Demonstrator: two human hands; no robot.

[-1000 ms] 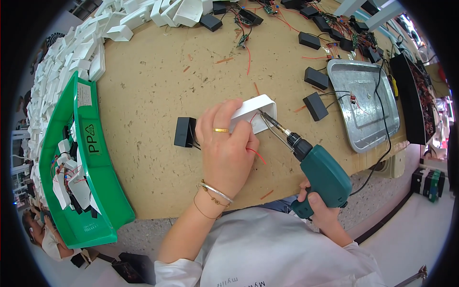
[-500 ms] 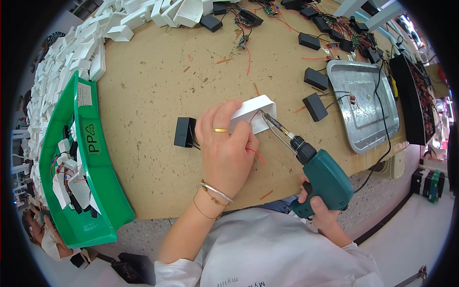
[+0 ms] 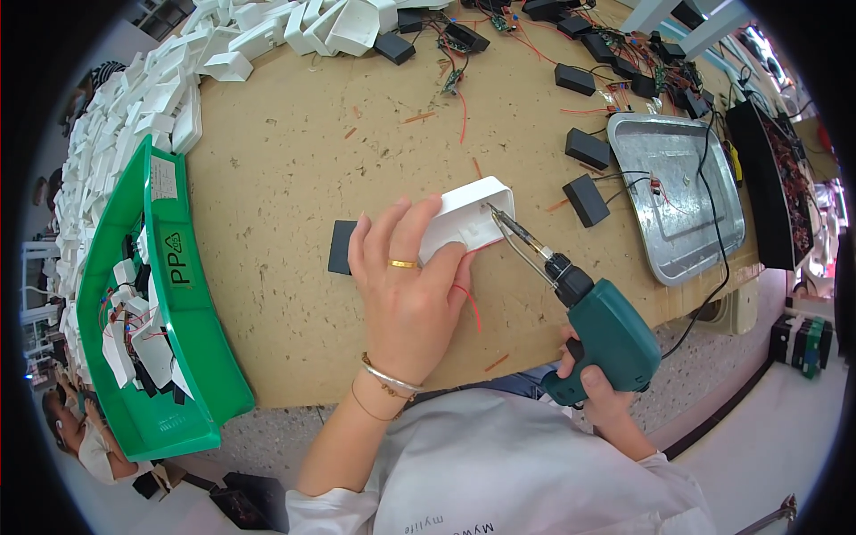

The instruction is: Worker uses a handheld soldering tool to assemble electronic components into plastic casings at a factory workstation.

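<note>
The person's left hand [image 3: 406, 290] grasps a white, rectangular, open-sided plastic housing [image 3: 473, 194] above the brown cardboard-topped table [image 3: 285, 169], with a thin red wire [image 3: 476, 310] trailing near the thumb. The right hand [image 3: 597, 383] is wrapped around the handle of a dark green, pistol-shaped soldering tool [image 3: 615, 334] — its slim metal tip [image 3: 496, 215] at the housing's open side (whether it touches cannot be told). A black rectangular box [image 3: 341, 247] lies just beside the left hand's fingers; a silver metal tray [image 3: 687, 245] sits farther right.
</note>
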